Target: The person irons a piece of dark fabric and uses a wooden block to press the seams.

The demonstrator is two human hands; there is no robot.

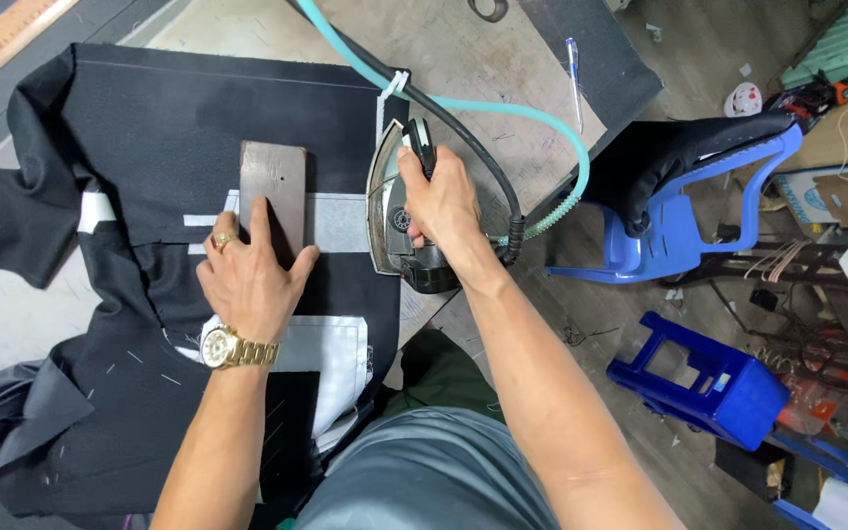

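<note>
Black garment fabric (164, 128) lies spread across our worktable (463, 59), with pale strips of interlining (341, 221) showing along a pocket line and a grey-white lining panel (331, 358) folded out near the table's front edge.

Left hand (247, 280): we press it flat, palm down and fingers extended, on the lower end of a wooden pressing block (272, 191). The block stands lengthwise across the pale strip, on top of the fabric. The hand grips nothing; it bears down on the block. A gold ring sits on one finger and a gold wristwatch (233, 348) on the wrist.

Right hand (444, 201): we close it firmly around the black handle of a steam iron (395, 211). The iron rests at the right edge of the fabric, just beside the block, with its soleplate edge (375, 196) at the end of the pale strip. A teal hose (503, 108) and a black cable (444, 108), tied together by a white strap, run from the iron's rear, across the table, then loop back.

A pen (573, 64) lies on the table's far right portion. Beyond the table, a blue plastic chair (699, 211) carries dark cloth, and a blue stool (699, 378) lies tipped on the floor.
</note>
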